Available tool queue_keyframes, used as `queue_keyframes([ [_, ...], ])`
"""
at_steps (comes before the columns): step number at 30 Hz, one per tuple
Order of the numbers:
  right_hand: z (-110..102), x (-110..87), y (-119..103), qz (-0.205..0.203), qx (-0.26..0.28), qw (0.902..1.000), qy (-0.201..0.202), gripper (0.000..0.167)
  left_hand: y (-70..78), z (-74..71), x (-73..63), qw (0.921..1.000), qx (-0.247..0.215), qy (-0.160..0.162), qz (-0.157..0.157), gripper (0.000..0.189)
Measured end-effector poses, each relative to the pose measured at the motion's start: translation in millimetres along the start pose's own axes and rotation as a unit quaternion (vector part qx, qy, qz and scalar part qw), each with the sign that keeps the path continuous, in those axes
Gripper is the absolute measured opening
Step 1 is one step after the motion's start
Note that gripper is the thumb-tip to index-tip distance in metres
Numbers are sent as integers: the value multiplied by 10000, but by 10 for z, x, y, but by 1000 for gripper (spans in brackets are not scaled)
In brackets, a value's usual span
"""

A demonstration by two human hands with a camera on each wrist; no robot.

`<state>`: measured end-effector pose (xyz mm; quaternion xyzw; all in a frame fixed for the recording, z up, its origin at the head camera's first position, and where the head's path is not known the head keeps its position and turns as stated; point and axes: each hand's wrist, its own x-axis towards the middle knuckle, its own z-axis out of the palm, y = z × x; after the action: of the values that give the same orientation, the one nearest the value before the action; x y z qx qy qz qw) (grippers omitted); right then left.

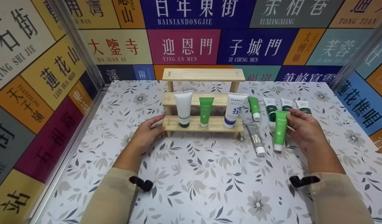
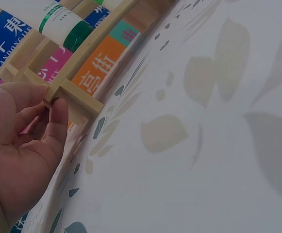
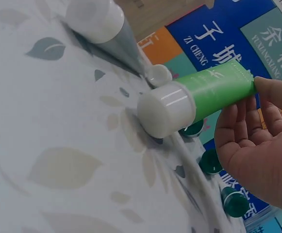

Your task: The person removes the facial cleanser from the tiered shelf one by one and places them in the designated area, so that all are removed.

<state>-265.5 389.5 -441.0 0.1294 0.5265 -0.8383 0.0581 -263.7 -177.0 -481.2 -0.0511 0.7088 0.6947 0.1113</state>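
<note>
My left hand (image 1: 149,132) pinches the left end of the lowest step of a wooden tiered rack (image 1: 203,74); the left wrist view shows thumb and fingers at the corner of the wood. On that step stand a white tube with a dark green cap (image 1: 183,107), a small green tube (image 1: 205,110) and a white-and-blue tube (image 1: 235,109), caps down. My right hand (image 1: 306,130) pinches another green tube (image 1: 281,129) by its flat top edge, white cap downward. In the right wrist view this green tube (image 3: 213,92) looks tilted.
Right of the rack lie a grey tube (image 1: 255,140), a green tube (image 1: 255,107) and several white tubes with dark green caps (image 1: 269,109), partly behind my right hand. A leaf-patterned cloth (image 1: 209,186) covers the table. Panels with printed characters (image 1: 184,46) enclose the back and sides.
</note>
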Motion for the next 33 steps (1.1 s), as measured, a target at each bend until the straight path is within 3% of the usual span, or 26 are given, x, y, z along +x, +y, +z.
queue_keyframes([
  [7, -18, 62, 81, 387, -707, 9965, 221, 35, 4, -5, 1, 9999, -19, -35, 99, 54],
  [17, -5, 120, 172, 651, -1943, 9779, 422, 62, 5, -5, -4, 10000, 20, -9, 13, 54],
  [33, -12, 172, 207, 646, -2210, 9727, 277, 61, 14, -2, 9, 9999, 136, 39, -46, 54],
])
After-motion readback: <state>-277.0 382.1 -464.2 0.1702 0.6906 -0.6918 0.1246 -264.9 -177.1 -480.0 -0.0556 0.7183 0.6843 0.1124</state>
